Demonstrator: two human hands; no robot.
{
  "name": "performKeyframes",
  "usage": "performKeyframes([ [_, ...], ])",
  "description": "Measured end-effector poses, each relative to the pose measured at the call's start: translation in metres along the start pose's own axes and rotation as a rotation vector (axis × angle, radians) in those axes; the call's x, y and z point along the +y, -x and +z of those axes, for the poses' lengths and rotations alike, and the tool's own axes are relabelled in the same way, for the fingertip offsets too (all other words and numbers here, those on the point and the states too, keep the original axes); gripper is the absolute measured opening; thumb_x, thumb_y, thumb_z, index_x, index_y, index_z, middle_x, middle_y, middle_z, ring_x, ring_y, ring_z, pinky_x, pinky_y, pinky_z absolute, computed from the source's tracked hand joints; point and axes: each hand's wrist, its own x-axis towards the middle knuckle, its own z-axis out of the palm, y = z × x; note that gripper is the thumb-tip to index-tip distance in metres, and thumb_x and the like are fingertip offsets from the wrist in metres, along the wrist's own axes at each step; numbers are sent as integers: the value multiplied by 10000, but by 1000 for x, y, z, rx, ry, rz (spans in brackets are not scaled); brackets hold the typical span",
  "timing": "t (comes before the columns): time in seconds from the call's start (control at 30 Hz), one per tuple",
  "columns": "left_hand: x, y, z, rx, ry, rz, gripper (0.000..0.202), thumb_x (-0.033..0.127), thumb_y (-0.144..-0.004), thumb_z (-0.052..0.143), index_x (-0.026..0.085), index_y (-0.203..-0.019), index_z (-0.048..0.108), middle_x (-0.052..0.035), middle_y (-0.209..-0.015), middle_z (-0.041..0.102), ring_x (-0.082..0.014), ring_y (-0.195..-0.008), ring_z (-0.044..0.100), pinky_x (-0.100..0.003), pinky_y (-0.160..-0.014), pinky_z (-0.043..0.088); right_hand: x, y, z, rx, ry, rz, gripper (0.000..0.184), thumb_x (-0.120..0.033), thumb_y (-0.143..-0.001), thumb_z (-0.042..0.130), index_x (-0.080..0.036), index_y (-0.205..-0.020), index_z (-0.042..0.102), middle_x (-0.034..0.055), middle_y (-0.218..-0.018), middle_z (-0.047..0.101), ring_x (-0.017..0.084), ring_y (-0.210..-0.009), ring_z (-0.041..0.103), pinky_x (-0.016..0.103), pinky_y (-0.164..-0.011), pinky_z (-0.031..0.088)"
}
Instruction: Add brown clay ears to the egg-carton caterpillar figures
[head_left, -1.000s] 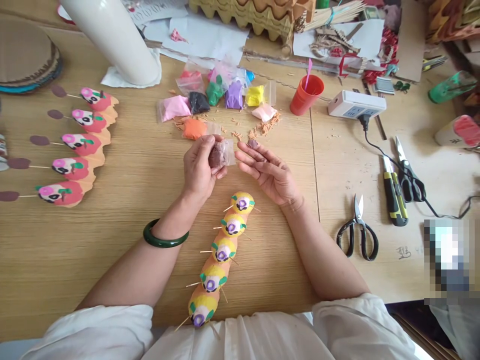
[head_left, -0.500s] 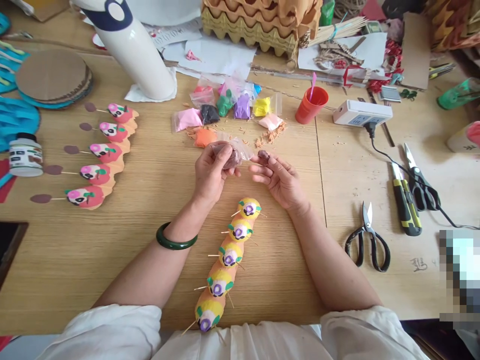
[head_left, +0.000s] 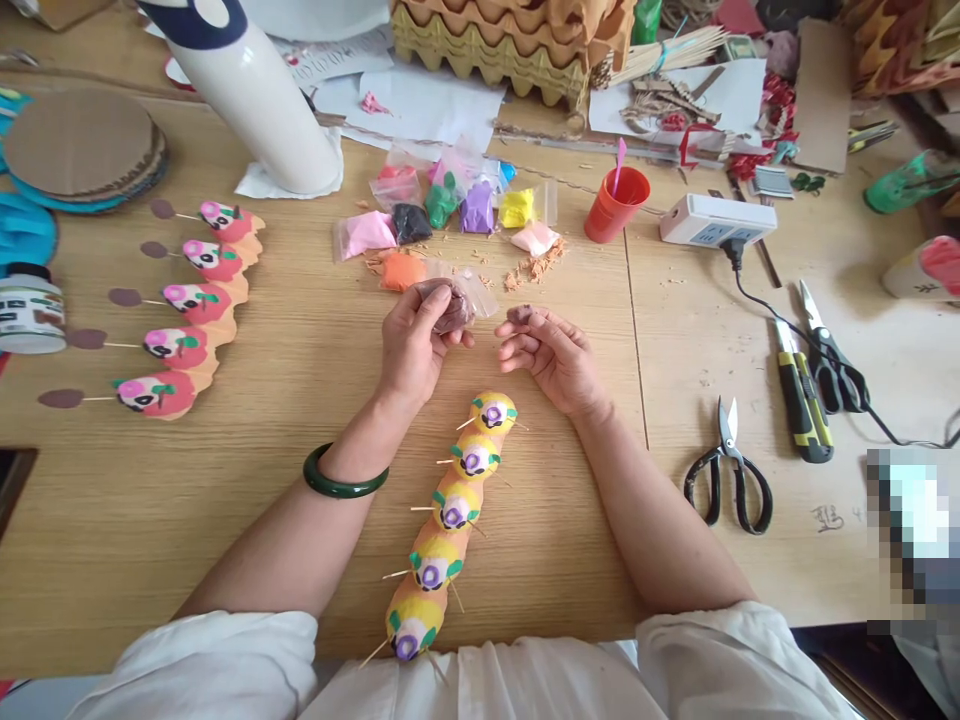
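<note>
My left hand [head_left: 415,342] is closed on a small clear plastic bag of brown modelling clay [head_left: 456,308]. Between the thumb and fingers of my right hand [head_left: 559,355] is a small lump of brown clay [head_left: 520,314], apart from the bag. Below my hands lies an egg-carton strip [head_left: 459,510] whose cups are covered in yellow clay, with purple rings, green pieces and thin sticks poking out at the sides. A second strip [head_left: 196,345] to the left carries pink and red clay decorations; its sticks end in flat brown ovals [head_left: 90,339].
Beyond my hands lie several bags of coloured clay [head_left: 476,207] and a red cup [head_left: 616,205]. A white bottle [head_left: 262,110] stands back left. On the right are a power strip [head_left: 718,220], a utility knife [head_left: 804,400], black-handled scissors [head_left: 727,470] and larger scissors [head_left: 832,360].
The whole view has shifted slightly, so things sit a little further left. My hands keep their holds on the bag and the clay lump, with only small finger movement.
</note>
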Motion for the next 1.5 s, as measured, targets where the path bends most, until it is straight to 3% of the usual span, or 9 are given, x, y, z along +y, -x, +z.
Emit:
performKeyframes([
  [0.1, -1, 0, -1, -25, 5, 15, 271, 408, -794, 876, 221, -814, 681, 38, -660, 593, -83, -490, 499, -224, -482, 530, -1, -2, 2, -3, -39, 31, 289, -461, -968, 686, -175, -1007, 708, 43, -971, 818, 132, -767, 773, 245, -637, 681],
  [0.27, -1, 1, 0, -19, -26, -4, 271, 414, -788, 866, 220, -810, 677, 30, -658, 602, -86, -494, 484, -219, -483, 524, 0, -6, 3, 114, -14, -1, 515, -623, -931, 689, -176, -692, 596, 26, -804, 747, 92, -636, 696, 181, -515, 617],
  [0.5, 0, 1, 0, -27, -11, -15, 256, 388, -788, 860, 208, -820, 682, 37, -648, 597, -82, -480, 489, -222, -477, 524, 0, -4, 0, 16, -63, -18, 286, -422, -899, 798, -164, -854, 682, -8, -832, 748, 77, -650, 695, 183, -572, 645],
  [0.7, 0, 0, 0, -16, -16, -26, 206, 349, -851, 826, 203, -821, 683, 35, -658, 606, -81, -470, 502, -223, -470, 513, -2, -3, -4, 54, -67, 11, 34, -218, -985, 654, -190, -986, 671, -6, -957, 784, 70, -754, 730, 182, -695, 663],
  [0.93, 1, 1, 1, -18, -10, -31, 210, 346, -835, 839, 198, -819, 690, 38, -647, 610, -77, -468, 501, -214, -462, 510, 0, -4, -4, 59, -58, 35, 156, -313, -1018, 595, -198, -973, 690, 12, -984, 796, 103, -839, 753, 223, -765, 676],
  [1.0, 0, 1, 0, -21, 1, -31, 211, 341, -809, 852, 197, -818, 698, 34, -652, 617, -79, -476, 500, -217, -462, 520, 0, -3, -4, 59, -57, 15, 101, -250, -992, 624, -206, -1028, 707, 17, -1070, 808, 111, -933, 771, 230, -817, 675],
  [1.13, 0, 0, 0, -13, -2, -40, 195, 330, -817, 844, 201, -809, 697, 29, -668, 629, -77, -478, 491, -216, -459, 521, -1, -1, -4, 37, -51, 0, 217, -125, -938, 657, -222, -1118, 730, 21, -1208, 807, 124, -1071, 778, 225, -845, 672],
  [1.33, 1, 0, 1, -11, -12, -43, 203, 333, -869, 817, 204, -802, 676, 39, -641, 597, -81, -464, 498, -223, -458, 515, -3, -5, -2, 168, -47, 6, 64, -133, -925, 727, -191, -898, 719, 11, -973, 823, 79, -802, 770, 177, -750, 672],
  [1.5, 0, 0, 0, -39, 10, -19, 233, 351, -809, 852, 191, -789, 685, 40, -629, 590, -75, -481, 496, -211, -457, 518, 1, -8, -5, 167, -17, -32, 184, -263, -914, 798, -178, -804, 678, -24, -803, 772, 39, -618, 692, 120, -624, 641],
])
